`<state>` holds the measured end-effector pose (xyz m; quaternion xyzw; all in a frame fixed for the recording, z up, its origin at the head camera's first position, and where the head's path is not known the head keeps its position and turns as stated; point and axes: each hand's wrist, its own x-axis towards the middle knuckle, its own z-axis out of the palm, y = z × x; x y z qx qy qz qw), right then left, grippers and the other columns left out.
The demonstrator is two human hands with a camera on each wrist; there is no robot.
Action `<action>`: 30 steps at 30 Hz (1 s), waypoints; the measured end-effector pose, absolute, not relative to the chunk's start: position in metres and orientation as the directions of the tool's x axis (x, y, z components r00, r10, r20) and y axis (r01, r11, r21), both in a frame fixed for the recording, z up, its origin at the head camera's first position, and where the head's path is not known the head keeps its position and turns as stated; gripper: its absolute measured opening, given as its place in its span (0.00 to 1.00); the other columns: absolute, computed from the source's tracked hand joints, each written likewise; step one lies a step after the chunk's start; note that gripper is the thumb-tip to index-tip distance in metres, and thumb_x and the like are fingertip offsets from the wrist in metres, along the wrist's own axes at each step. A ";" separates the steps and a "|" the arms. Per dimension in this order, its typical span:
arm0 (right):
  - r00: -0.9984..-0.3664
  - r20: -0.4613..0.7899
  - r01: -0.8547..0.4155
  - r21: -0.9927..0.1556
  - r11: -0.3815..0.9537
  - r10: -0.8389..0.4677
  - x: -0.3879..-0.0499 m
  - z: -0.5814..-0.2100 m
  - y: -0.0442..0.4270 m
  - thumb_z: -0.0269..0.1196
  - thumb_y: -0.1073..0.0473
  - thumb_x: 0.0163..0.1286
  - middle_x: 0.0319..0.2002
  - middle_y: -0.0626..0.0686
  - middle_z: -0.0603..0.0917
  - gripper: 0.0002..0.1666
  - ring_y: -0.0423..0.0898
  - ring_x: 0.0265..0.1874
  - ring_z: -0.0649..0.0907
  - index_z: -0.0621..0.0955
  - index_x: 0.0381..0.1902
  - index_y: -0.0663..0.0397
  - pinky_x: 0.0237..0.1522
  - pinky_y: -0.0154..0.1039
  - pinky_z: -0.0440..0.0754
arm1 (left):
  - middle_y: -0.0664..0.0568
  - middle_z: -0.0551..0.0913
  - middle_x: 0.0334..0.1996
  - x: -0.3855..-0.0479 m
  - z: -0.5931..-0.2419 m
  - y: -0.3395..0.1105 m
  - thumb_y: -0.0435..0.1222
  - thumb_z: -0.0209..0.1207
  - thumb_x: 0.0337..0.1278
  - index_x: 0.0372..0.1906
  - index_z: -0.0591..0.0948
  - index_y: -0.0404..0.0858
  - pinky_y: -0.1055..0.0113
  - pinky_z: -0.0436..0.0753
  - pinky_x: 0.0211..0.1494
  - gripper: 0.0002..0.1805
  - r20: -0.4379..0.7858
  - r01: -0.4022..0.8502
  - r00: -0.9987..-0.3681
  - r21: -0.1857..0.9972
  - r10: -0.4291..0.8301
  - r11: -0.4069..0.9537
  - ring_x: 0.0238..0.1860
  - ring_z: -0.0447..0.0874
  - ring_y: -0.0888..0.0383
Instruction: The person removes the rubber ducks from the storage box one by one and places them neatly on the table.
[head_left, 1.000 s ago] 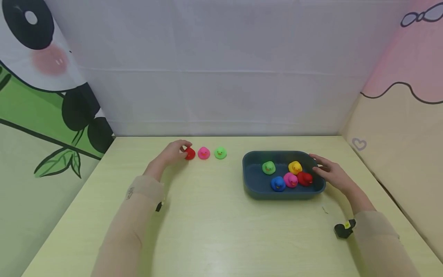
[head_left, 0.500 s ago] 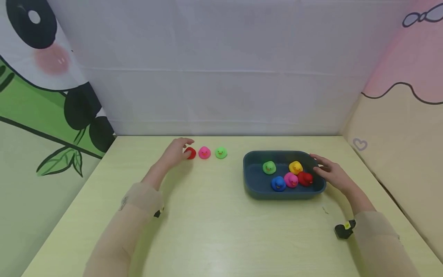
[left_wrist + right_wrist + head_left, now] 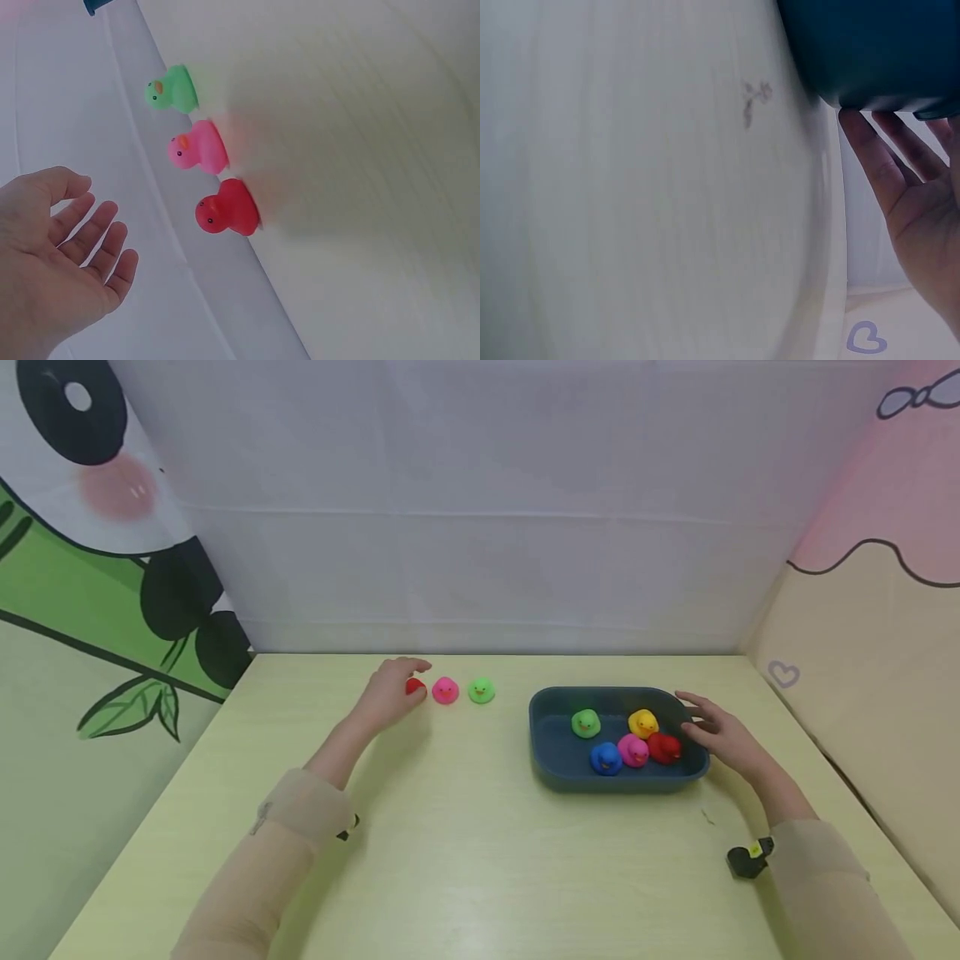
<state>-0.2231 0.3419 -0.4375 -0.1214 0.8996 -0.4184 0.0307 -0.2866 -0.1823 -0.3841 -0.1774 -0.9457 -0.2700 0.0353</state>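
Observation:
My left hand [image 3: 390, 692] hovers by a red rubber duck [image 3: 415, 686], fingers loosely bent and holding nothing. In the left wrist view, a gap separates this hand [image 3: 67, 255] from the red duck [image 3: 229, 208]. A pink duck [image 3: 446, 691] and a green duck [image 3: 482, 691] stand beside it in a row. At the right, my right hand [image 3: 720, 732] holds the right end of a dark blue tray [image 3: 555, 777], thumb over the rim. Its fingertips touch the tray's outer wall [image 3: 877, 60] in the right wrist view; the thumb is hidden there.
Inside the tray sit a green duck [image 3: 586, 723], a yellow duck [image 3: 643, 723], a blue duck [image 3: 606, 758], a pink duck [image 3: 633, 750] and a red duck [image 3: 664, 748]. A white cloth backdrop [image 3: 480, 585] rises behind the table [image 3: 480, 860].
My left hand has let go of the red duck at the row's left end, and its fingers have spread. It has shifted slightly right. The right hand and tray stay in place.

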 end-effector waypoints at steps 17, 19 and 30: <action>-0.967 0.062 -0.214 -0.727 0.652 -0.248 -0.225 -0.439 0.341 0.52 0.55 0.73 0.65 0.72 0.63 0.32 0.74 0.58 0.69 0.57 0.71 0.56 0.52 0.62 0.73 | 0.43 0.76 0.56 -0.255 -0.373 -0.145 0.36 0.57 0.58 0.59 0.74 0.36 0.45 0.66 0.60 0.23 0.329 0.443 -0.894 0.547 0.304 0.711 0.57 0.69 0.44; -0.967 0.061 -0.213 -0.731 0.649 -0.248 -0.225 -0.439 0.341 0.52 0.56 0.73 0.64 0.73 0.63 0.32 0.74 0.58 0.69 0.57 0.71 0.56 0.52 0.63 0.73 | 0.44 0.77 0.56 -0.252 -0.373 -0.139 0.36 0.58 0.56 0.58 0.75 0.37 0.44 0.65 0.61 0.23 0.362 0.461 -0.883 0.546 0.299 0.700 0.59 0.68 0.44; -0.968 0.040 -0.198 -0.732 0.652 -0.249 -0.225 -0.439 0.341 0.52 0.56 0.73 0.67 0.72 0.59 0.33 0.75 0.59 0.67 0.56 0.72 0.55 0.53 0.65 0.71 | 0.49 0.76 0.56 -0.237 -0.370 -0.112 0.37 0.59 0.56 0.59 0.75 0.39 0.54 0.71 0.60 0.23 0.427 0.530 -0.845 0.592 0.322 0.607 0.58 0.68 0.50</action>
